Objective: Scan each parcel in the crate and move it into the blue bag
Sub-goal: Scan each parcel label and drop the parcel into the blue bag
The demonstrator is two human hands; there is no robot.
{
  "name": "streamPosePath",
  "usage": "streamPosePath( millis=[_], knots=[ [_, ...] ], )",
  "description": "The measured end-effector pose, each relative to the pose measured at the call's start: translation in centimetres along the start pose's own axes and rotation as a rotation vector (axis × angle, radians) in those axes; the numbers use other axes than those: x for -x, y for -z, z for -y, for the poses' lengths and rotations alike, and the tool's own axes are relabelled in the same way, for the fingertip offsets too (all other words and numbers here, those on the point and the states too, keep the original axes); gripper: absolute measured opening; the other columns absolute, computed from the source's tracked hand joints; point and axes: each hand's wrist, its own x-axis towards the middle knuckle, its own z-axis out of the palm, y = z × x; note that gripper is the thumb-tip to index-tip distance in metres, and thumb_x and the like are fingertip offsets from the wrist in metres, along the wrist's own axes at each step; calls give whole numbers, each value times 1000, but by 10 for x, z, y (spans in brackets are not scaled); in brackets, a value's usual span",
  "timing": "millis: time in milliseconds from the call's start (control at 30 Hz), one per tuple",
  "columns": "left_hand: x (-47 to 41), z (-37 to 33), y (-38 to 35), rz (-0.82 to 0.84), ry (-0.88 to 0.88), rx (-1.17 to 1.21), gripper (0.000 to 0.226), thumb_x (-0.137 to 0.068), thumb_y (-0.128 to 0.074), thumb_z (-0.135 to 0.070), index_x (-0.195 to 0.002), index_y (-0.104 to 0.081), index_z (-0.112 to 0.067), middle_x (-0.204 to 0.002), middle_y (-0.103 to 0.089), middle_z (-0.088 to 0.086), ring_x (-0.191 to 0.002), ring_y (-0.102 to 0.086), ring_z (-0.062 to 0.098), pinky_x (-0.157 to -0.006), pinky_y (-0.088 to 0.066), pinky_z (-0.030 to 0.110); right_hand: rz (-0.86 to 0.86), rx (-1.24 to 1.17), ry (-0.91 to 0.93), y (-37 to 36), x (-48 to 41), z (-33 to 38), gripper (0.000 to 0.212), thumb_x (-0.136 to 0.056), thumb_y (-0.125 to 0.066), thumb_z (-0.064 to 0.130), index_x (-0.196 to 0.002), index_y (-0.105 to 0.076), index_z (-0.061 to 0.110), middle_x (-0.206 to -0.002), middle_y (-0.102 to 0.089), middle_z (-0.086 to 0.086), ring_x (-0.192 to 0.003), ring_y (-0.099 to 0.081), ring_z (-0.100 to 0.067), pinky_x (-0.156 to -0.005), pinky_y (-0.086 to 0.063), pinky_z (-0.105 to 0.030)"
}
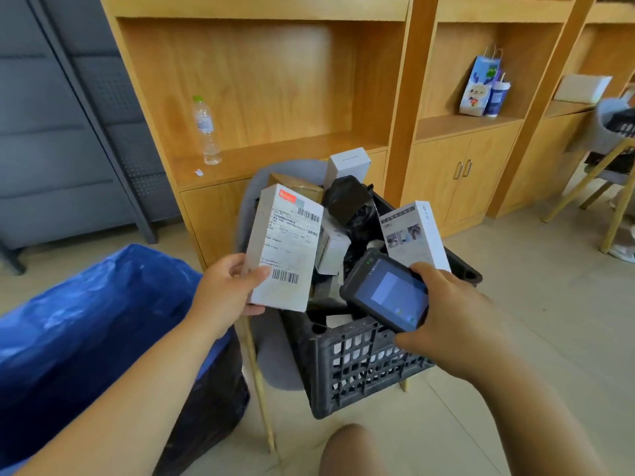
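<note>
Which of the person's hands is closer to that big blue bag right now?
Left. The left hand, gripping a labelled white parcel, is just right of the blue bag. The right hand holds the scanner over the black crate, farther right.

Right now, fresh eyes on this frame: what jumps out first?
The white labelled parcel, held up by the left hand at centre, barcodes facing the camera. Beside it the right hand grips a dark handheld scanner with a lit screen, above the black crate crammed with boxes. The big blue bag gapes open at lower left.
</note>
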Motion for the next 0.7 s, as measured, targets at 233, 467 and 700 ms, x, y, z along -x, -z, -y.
streamPosePath(
  millis=[233,467,700],
  knots=[
    [14,22,7,-30,47,-74,41,-83,-72,-10,-118,-55,-23,-118,-62,0,-104,-65,28,-76,-59,50,12,22,77,-4,5,19,86,-62,-73,47,-133,-28,30,-110,-50,6,-90,-46,-17,-72,-44,-32],
    [10,22,3,-1,10,-15,48,-82,-69,-1,-124,-56,-21,-119,-63,-1,-106,-63,24,-77,-59,46,47,133,142,-8,7,16,88,-56,-73,51,-131,-30,32,-106,-51,9,-82,-39,-15,-68,-37,-29],
    [6,20,0,17,-24,9,42,-83,-70,-3,-114,-56,-28,-109,-64,-10,-101,-64,20,-69,-61,36,104,201,159,-7,6,14,78,-57,-73,49,-123,-36,31,-104,-53,9,-89,-50,-17,-70,-37,-30]
  ],
)
